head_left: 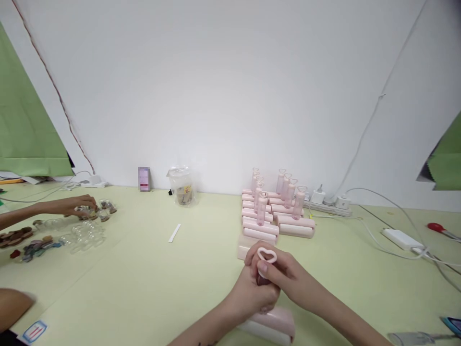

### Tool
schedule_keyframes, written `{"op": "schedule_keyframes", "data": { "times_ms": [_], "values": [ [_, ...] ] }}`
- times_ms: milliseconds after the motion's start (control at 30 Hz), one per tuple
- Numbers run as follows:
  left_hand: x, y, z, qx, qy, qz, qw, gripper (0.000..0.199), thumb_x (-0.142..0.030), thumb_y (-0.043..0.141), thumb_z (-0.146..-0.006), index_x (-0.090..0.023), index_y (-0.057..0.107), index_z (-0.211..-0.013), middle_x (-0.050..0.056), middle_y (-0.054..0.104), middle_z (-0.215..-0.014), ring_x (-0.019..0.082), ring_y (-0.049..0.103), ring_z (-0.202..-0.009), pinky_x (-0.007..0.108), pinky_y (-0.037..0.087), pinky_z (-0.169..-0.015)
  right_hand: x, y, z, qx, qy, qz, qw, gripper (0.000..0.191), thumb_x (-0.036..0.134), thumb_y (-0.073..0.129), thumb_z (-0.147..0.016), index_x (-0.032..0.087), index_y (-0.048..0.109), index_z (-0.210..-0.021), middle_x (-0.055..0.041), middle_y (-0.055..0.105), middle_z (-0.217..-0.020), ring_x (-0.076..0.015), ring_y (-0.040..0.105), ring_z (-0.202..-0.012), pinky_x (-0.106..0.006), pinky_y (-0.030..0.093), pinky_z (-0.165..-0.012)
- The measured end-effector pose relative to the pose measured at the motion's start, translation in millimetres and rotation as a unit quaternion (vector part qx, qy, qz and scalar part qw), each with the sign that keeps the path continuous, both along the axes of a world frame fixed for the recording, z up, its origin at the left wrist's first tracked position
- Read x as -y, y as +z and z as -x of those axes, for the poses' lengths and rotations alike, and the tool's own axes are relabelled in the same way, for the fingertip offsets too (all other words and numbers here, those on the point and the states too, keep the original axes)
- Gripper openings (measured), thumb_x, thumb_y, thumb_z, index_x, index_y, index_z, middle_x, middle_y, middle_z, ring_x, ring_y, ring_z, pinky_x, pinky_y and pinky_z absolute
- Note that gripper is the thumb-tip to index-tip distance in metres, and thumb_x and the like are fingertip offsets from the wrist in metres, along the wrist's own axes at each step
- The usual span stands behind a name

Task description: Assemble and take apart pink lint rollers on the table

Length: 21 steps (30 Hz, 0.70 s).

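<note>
Both hands meet low in the view, right of centre. My left hand point(252, 294) is closed around a small tube with a dark lower part, mostly hidden by the fingers. On its top, a pink heart-shaped loop point(267, 255) is pinched by my right hand point(288, 274), thumb against the loop's base. Just below the hands lies a pink and white roller case point(275, 324). Another pink case point(245, 247) lies partly behind the hands. Beyond them stand two rows of pink cases point(261, 230) with upright pink tubes point(261, 210) topped by heart loops.
Another person's hand point(84, 205) is over clear jars point(84, 235) at the left. A bagged cup point(183, 190), a phone-like device point(144, 179) and a white strip point(175, 233) are further back. Chargers, cables and a power strip point(327, 208) run along the right.
</note>
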State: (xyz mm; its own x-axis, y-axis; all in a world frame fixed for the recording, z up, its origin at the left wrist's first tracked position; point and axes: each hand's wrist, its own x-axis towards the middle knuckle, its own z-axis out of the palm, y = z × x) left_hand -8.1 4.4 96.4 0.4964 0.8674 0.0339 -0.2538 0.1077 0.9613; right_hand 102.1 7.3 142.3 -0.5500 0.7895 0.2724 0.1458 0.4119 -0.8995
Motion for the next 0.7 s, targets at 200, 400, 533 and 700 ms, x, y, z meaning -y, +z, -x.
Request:
{"op": "schedule_keyframes", "data": {
  "times_ms": [200,400,533,700],
  "values": [
    [3.8,4.7,4.3,-0.059,-0.097,-0.017,0.993,0.029,-0.012,0.068,-0.052,-0.018,0.043,-0.066,-0.012,0.04,-0.036,0.002,0.032,-0.032,0.016,0.023,-0.033,0.0,12.7,-3.9,-0.036,0.043,0.023,0.998,0.019,0.029,0.049,-0.075,0.016,0.059,-0.065,-0.0015,0.053,-0.07,-0.0144,0.049,-0.065,-0.025,0.039,-0.06],
    [4.9,2.8,-7.2,-0.005,-0.14,0.056,0.989,0.05,-0.058,0.069,-0.045,-0.02,0.036,-0.045,-0.009,0.03,-0.03,0.003,0.023,-0.025,0.019,0.016,-0.028,6.4,10.9,-6.9,0.024,-0.034,0.018,0.999,0.035,0.039,0.036,-0.086,0.02,0.064,-0.082,-0.0036,0.056,-0.089,-0.0184,0.052,-0.086,-0.03,0.039,-0.079],
    [13.8,1.8,-12.6,-0.013,-0.085,0.106,0.991,0.065,-0.082,0.027,-0.058,-0.02,0.031,-0.039,-0.009,0.016,-0.026,0.001,0.011,-0.022,0.019,0.006,-0.029,11.5,1.1,-6.0,0.031,0.004,0.087,0.996,0.033,0.033,0.026,-0.089,0.027,0.05,-0.111,-0.0025,0.056,-0.102,-0.0193,0.05,-0.099,-0.033,0.043,-0.079],
    [21.6,8.3,-14.5,-0.074,0.002,0.172,0.982,0.062,-0.08,0.026,-0.061,-0.022,0.029,-0.042,-0.008,0.018,-0.026,0.002,0.011,-0.021,0.021,0.004,-0.028,14.8,-3.3,0.5,0.005,0.034,0.166,0.985,0.035,0.045,0.022,-0.088,0.028,0.04,-0.113,-0.0025,0.061,-0.09,-0.015,0.057,-0.069,-0.02,0.042,-0.045]
  ]
}}
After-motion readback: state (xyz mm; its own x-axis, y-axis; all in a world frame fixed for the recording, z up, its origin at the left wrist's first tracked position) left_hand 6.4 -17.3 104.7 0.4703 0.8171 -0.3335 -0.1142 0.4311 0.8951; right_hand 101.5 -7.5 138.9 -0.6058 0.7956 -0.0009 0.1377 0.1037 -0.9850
